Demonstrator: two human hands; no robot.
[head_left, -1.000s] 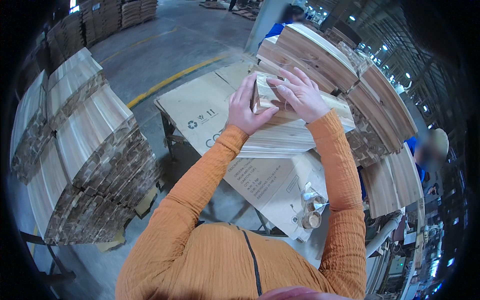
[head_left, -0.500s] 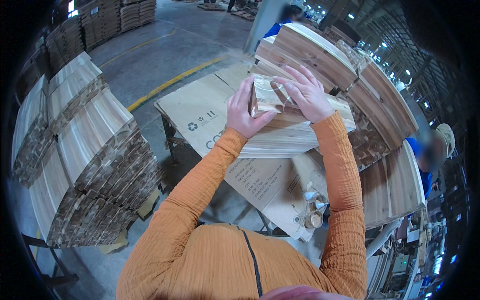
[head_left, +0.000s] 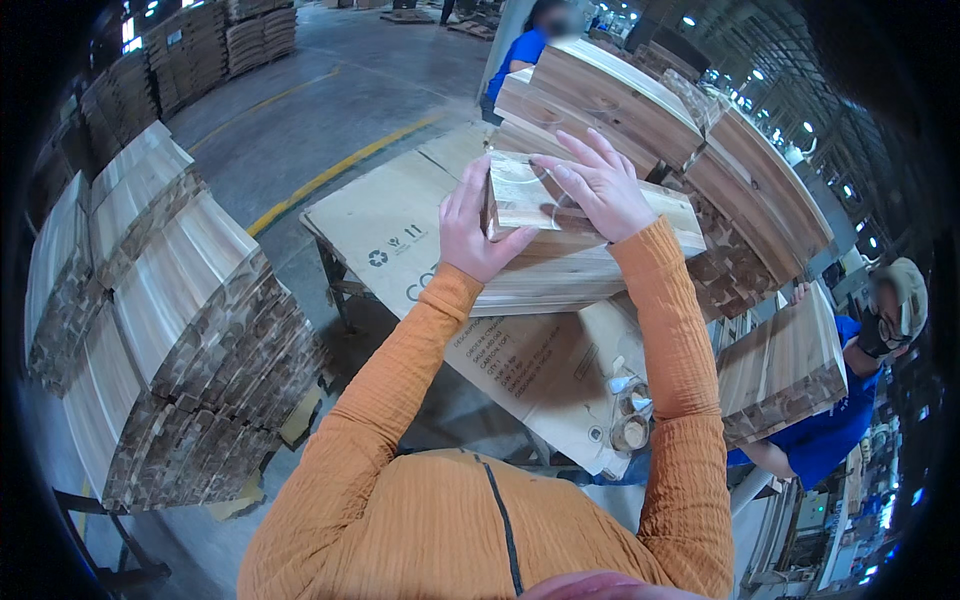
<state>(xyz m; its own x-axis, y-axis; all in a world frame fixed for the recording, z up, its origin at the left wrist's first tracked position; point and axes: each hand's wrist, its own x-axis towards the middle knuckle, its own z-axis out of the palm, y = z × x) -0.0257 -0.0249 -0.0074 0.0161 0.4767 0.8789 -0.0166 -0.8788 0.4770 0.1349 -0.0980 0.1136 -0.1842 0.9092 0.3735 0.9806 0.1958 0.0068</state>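
Observation:
A wooden board (head_left: 520, 192) lies on top of a stack of long wooden boards (head_left: 560, 270), its end toward my left hand. My left hand (head_left: 477, 225) is closed round that end, thumb along the near side and fingers on the far side. Over the upper face, my right hand (head_left: 603, 190) has its fingers spread, with the thumb and fingertips near the surface. A thin pale curved line shows on the wood by those fingertips; I cannot make out what it is. The stack rests on a cardboard-covered table (head_left: 375, 225).
Small cups (head_left: 630, 430) stand at the table's near corner. Tall board stacks rise at left (head_left: 190, 330) and far right (head_left: 640, 105). A co-worker in blue (head_left: 850, 390) at right has hands on a board bundle (head_left: 790, 370); another person (head_left: 525, 50) stands behind the far stack.
The co-worker at right shows more, and the bundle of boards there has shifted. The far person has come further into view. My hands keep nearly the same place on the board.

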